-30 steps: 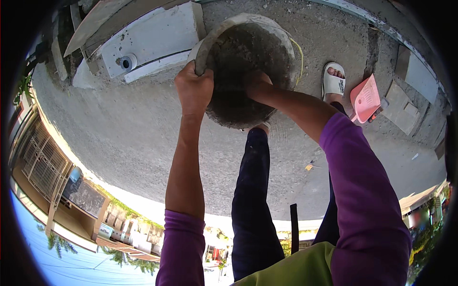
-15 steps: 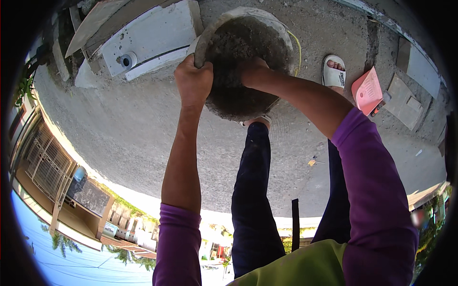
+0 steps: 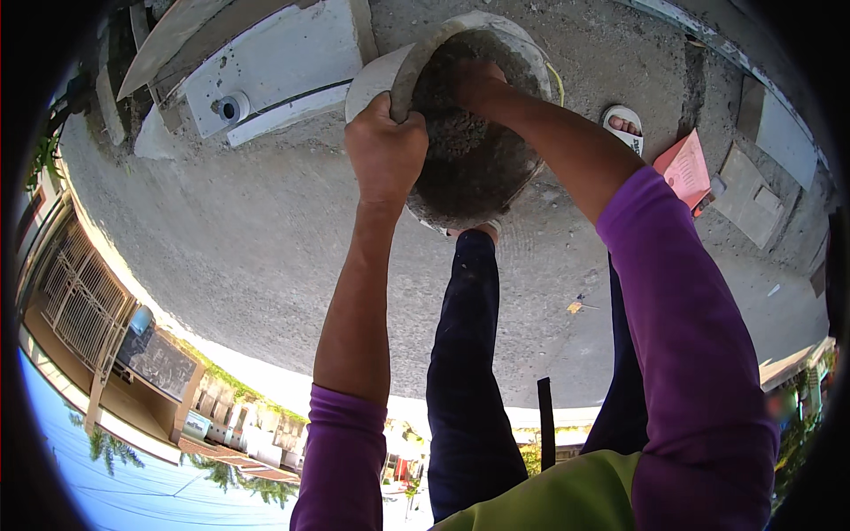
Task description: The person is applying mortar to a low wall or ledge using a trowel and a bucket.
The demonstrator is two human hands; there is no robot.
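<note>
Across most of the frame a rough grey concrete ground [image 3: 221, 230] is spreading out, bending toward the rim of the picture. In the upper left, a white box-like slab [image 3: 274, 62] with a round fitting is lying on that ground. At the upper middle, a round grey basin [image 3: 478, 168] caked with wet cement mix is being held tilted above the ground, its open side facing the camera. Below it, the person's dark trouser legs [image 3: 469, 372] are running down to the lower edge, with purple sleeves [image 3: 691, 354] coming in on both sides.

The left hand [image 3: 385, 150] is gripping the basin's left rim, its fingers curled tight over the edge and pinching it. The right hand [image 3: 474, 84] is reaching inside the basin near the top, pressing into the grey mix; whether its fingers are spread or together cannot be told, as they are sunk in the material.

At the upper right, a pink sheet [image 3: 683, 168] is lying on the ground, and just left of it a foot in a white sandal [image 3: 624, 124] is standing.
</note>
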